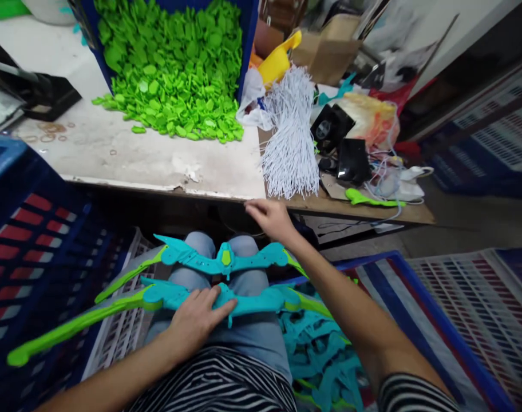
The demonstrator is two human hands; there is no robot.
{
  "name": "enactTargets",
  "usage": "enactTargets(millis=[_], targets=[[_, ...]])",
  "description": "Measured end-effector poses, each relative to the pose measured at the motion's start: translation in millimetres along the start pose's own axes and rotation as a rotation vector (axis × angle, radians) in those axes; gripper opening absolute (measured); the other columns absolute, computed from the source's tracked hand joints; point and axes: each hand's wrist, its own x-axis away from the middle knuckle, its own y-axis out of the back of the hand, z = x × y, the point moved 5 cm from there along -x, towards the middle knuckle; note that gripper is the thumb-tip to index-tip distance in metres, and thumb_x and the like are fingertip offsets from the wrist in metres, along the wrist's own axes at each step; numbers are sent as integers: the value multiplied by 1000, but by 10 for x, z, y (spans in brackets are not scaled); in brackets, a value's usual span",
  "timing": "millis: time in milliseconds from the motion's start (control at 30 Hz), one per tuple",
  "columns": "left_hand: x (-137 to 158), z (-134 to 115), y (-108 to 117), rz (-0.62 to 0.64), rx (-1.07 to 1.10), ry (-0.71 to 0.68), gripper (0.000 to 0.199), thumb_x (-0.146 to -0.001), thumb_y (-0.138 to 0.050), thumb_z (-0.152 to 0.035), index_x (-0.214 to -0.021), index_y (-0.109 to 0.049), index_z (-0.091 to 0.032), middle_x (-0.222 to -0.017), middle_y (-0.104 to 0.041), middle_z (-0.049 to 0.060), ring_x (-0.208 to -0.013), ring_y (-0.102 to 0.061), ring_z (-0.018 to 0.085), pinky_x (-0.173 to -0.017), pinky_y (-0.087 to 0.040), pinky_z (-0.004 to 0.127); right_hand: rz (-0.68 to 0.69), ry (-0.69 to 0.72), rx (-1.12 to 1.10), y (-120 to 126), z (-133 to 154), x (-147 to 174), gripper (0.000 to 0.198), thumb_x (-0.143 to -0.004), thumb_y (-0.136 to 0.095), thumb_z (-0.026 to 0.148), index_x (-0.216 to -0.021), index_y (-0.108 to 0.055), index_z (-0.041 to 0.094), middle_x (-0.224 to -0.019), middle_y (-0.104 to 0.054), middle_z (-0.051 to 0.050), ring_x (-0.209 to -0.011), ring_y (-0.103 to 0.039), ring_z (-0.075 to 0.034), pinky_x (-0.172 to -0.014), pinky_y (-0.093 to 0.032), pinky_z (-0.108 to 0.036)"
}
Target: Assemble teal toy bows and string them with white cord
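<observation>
Two toy bows with turquoise middles and lime-green limbs lie across my lap. My left hand [196, 315] is closed over the middle of the nearer bow [256, 305], its thumb stretched along the grip and part of the bow hidden beneath. Just beyond lies the farther bow [196, 261], which has a green piece set in its centre. My right hand [272, 220] is raised past it at the table's front edge, fingers bent and pressed together. Whether something small is between those fingertips I cannot make out. White strings [291, 137] lie bundled on the table near that hand.
A blue bin [249, 51] spills small green plastic pieces [175, 103] onto the white table [149, 163]. Blue crates [12, 154] stand at my left. Turquoise bow parts [321, 349] fill a container at my right. Black boxes, cables and a green limb [372, 198] clutter the table's right end.
</observation>
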Motion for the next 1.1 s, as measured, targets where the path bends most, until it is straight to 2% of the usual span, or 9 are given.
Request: enactTargets(millis=[200,400,567,700,767,833,933,1000,1100], targets=[[76,77,-503,-89,-32,56,76,-66,-75,-16,-131,-46,-41,-153,-23,10,-126,-42,37,-94,-44,51,-226,-64,363,52,-501,-1753,28,-83,-48,16,-103,-66,11,-111,-65,-15,-108,-54,-28,-97,-40,-43],[-40,52,-520,-90,9,78,74,-66,-73,-13,-130,-48,-39,-149,-30,18,-107,-57,34,-88,-46,50,-217,-165,485,-121,-715,-2439,32,-85,-41,12,-106,-64,10,-101,-67,-19,-103,-54,-32,-87,-44,-47],[-60,73,-478,-27,62,100,72,-68,-69,-11,-131,-48,-39,-151,-27,16,-110,-55,35,-91,-44,51,-166,-115,512,-96,-677,-2300,35,-83,-39,8,-106,-66,9,-104,-67,-18,-100,-57,-29,-87,-44,-44],[-52,118,-373,100,234,152,79,-71,-64,-13,-141,-35,-35,-154,-18,15,-121,-49,36,-98,-39,52,17,191,390,-52,-534,-1760,30,-83,-52,21,-110,-65,18,-102,-69,-8,-93,-58,-23,-85,-46,-38],[-91,152,-281,185,367,204,79,-77,-58,-20,-147,-23,-27,-152,-24,16,-127,-44,33,-103,-37,49,163,379,344,-70,-430,-1404,25,-86,-51,24,-105,-67,20,-99,-70,-6,-93,-57,-22,-85,-46,-37],[-164,194,-196,258,474,274,72,-85,-49,-30,-149,-18,-18,-142,-43,18,-123,-48,31,-100,-40,44,197,471,321,-66,-346,-1111,26,-88,-47,21,-104,-68,21,-103,-68,-6,-97,-56,-21,-89,-45,-38],[-309,277,-148,318,527,356,65,-88,-43,-35,-146,-26,-11,-116,-64,17,-105,-60,30,-90,-45,40,-7,380,331,-34,-276,-911,31,-88,-46,21,-112,-64,16,-110,-64,-11,-102,-53,-23,-92,-42,-39],[-405,335,-163,307,568,348,60,-85,-46,-35,-140,-38,-11,-114,-65,15,-106,-59,30,-90,-44,38,-99,267,377,-81,-245,-891,33,-87,-51,29,-112,-64,13,-104,-63,-13,-97,-53,-25,-90,-42,-41],[-495,408,-190,273,694,263,52,-82,-49,-34,-128,-51,-12,-121,-62,13,-107,-57,29,-91,-43,36,-85,151,425,-222,-177,-886,29,-84,-57,34,-100,-69,13,-94,-62,-13,-91,-52,-26,-86,-42,-42]])
